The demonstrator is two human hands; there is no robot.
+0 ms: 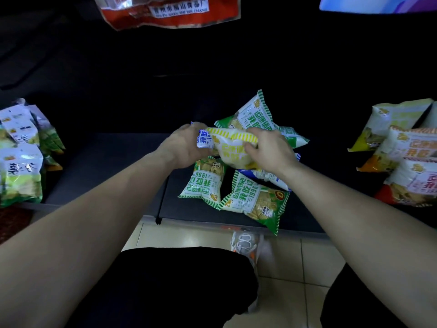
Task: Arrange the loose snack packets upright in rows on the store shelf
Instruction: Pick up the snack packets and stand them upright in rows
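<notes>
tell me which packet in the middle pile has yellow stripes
The yellow packet held in both hands, left hand and right hand, above the pile. The loose packets under it are green-striped or blue-edged.

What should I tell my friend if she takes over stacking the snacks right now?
Left hand and right hand: both grip one yellow-striped packet above the pile.
Loose green packets lie flat in a heap on the dark shelf.
Done: packets at far left and far right look grouped.
Left: stand the held packet up, then row the heap.
</notes>
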